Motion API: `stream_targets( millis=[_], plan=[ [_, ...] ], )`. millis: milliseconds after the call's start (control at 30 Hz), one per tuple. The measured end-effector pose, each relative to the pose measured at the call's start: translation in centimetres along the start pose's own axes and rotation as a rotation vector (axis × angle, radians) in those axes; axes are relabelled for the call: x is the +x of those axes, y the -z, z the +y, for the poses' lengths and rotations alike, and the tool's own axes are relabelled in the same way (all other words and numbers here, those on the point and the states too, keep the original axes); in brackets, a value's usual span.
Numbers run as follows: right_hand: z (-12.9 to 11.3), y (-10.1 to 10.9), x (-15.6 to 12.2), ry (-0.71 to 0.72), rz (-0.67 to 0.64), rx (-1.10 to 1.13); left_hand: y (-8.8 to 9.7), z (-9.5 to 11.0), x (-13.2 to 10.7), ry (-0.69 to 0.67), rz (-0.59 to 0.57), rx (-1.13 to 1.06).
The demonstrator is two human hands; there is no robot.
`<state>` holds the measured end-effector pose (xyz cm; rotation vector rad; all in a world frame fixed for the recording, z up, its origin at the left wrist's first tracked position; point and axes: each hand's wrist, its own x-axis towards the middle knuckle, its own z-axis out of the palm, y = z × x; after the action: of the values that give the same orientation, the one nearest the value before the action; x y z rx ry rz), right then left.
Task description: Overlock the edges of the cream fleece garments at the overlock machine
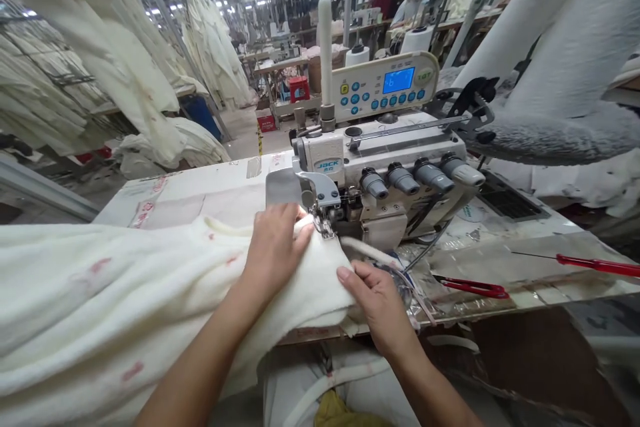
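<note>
A cream fleece garment [100,307] with small pink marks lies across the sewing table and runs under the presser foot [324,223] of a white overlock sewing machine [380,167]. My left hand [276,245] lies flat on the fabric just left of the presser foot, fingers stretched toward it. My right hand [376,299] rests on the fabric's near right edge in front of the machine, thumb on top and fingers curled over the fold. A narrow trimmed strip [367,252] trails off to the right of the foot.
Red-handled tools [475,288] [597,265] lie on the table's right side. A control panel [385,85] with a blue screen sits on the machine, and large white thread cones [520,20] stand at the back right. Cream garments [150,67] hang at the left.
</note>
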<state>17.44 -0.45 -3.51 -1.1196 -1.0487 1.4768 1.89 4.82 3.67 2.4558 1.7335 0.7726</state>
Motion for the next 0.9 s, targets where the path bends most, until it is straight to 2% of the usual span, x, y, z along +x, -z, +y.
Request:
stream_targets(
  millis=[67,100,167,233,367,467,533,600,667,700,733,800,833,900],
  plan=[
    [-0.2,-0.1,-0.4,0.015,-0.048,-0.006,0.1,0.7,-2.2,-0.134,0.132,0.014],
    [-0.2,-0.2,-0.7,0.023,-0.080,-0.016,0.0,1.2,-3.5,-0.196,0.155,-0.014],
    [-0.3,-0.2,-1.3,0.050,-0.105,-0.065,-0.4,1.9,-5.9,-0.276,0.109,-0.078],
    [-0.2,-0.2,-1.8,0.102,-0.069,-0.141,-0.9,2.5,-7.3,-0.290,0.078,-0.082],
    [-0.4,-0.4,-2.1,0.206,-0.015,-0.232,-1.3,3.0,-7.4,-0.327,0.225,-0.069],
    [-1.0,-0.5,-2.4,0.197,-0.001,-0.230,-1.0,3.3,-7.1,-0.338,0.284,-0.134],
    [-1.3,-0.4,-2.9,0.125,-0.067,-0.141,-0.9,3.4,-7.3,-0.347,0.287,-0.130],
    [-1.5,0.0,-3.3,0.017,-0.207,-0.028,-1.0,3.2,-7.7,-0.370,0.305,-0.064],
    [-1.4,0.6,-3.6,0.005,-0.311,-0.072,-1.2,2.9,-8.0,-0.419,0.352,0.021],
    [-1.3,1.0,-3.6,0.088,-0.281,-0.178,-1.3,2.7,-8.0,-0.449,0.384,0.051],
    [-1.2,1.3,-3.6,0.229,-0.194,-0.325,-1.3,2.7,-8.0,-0.482,0.415,0.066],
    [-0.9,1.8,-3.1,0.603,0.029,-0.636,-1.1,2.7,-7.8,-0.550,0.436,0.070],
    [-0.9,2.0,-2.8,0.782,0.109,-0.747,-0.9,2.7,-7.5,-0.569,0.416,0.055],
    [-0.8,2.1,-2.1,1.019,0.143,-0.865,-0.3,2.5,-6.4,-0.522,0.319,-0.023]
  ],
)
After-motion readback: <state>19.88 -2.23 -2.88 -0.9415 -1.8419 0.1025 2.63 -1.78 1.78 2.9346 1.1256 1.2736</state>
